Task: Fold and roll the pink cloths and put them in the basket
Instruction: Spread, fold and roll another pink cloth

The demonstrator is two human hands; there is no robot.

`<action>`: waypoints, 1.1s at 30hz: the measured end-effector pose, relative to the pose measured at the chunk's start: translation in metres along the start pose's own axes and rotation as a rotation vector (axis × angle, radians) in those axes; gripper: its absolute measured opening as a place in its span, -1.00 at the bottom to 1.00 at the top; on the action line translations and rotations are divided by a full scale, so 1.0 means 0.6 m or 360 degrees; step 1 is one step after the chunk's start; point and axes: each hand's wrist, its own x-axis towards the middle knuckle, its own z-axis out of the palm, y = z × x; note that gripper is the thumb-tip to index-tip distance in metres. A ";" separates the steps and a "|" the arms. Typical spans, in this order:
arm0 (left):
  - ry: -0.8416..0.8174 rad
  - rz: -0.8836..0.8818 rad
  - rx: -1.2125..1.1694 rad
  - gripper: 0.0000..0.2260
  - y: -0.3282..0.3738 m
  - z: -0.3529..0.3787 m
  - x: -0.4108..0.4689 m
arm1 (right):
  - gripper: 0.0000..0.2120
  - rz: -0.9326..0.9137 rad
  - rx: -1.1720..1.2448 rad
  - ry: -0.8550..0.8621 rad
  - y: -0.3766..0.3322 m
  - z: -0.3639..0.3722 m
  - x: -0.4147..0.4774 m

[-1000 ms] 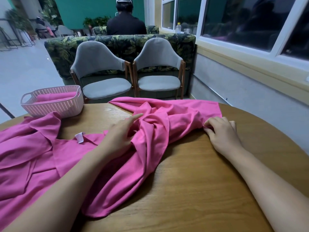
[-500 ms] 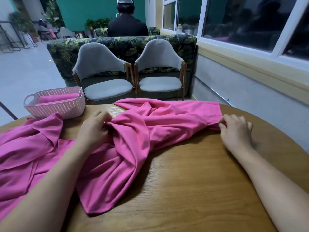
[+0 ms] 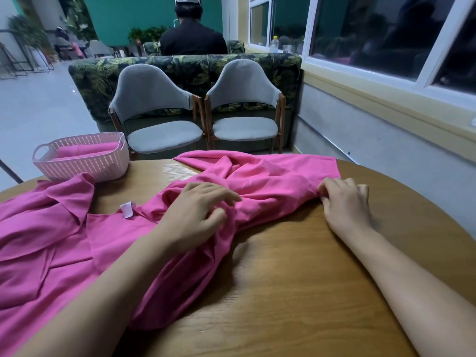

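Observation:
A rumpled pink cloth (image 3: pixel 268 181) stretches across the round wooden table (image 3: pixel 309 279). My right hand (image 3: pixel 346 204) pinches its right corner against the tabletop. My left hand (image 3: pixel 195 215) rests on the bunched middle of that cloth, fingers spread and relaxed. More pink cloth (image 3: pixel 43 240) with a white label (image 3: pixel 127 210) lies in a heap at the left. A pale pink woven basket (image 3: pixel 82 164) stands at the table's far left, with rolled pink cloths (image 3: pixel 82 150) inside.
Two grey chairs (image 3: pixel 159 117) stand just beyond the table's far edge, in front of a leaf-patterned sofa. A person sits behind it with their back turned. A wall with windows runs along the right.
My left hand moved right from the cloth's left fold and opened over the bunched middle. The white label is uncovered again. My right hand stays on the right corner.

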 end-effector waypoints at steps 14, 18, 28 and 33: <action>0.0092 -0.0361 0.0610 -0.86 -0.145 -0.030 -0.016 | -0.77 0.0171 0.0124 0.0153 0.030 -0.005 0.010; 0.0225 -0.0704 0.0833 -0.87 -0.173 -0.049 -0.031 | -0.79 0.0239 0.0108 0.0109 0.039 -0.002 0.012; 0.0044 -0.0045 0.0270 -0.73 0.011 0.015 0.007 | -0.81 0.0114 0.0184 0.0166 0.026 -0.002 0.008; -0.0211 -0.0105 0.0552 -0.61 0.014 0.068 0.011 | -0.81 0.0109 0.0236 0.0150 0.030 -0.009 0.006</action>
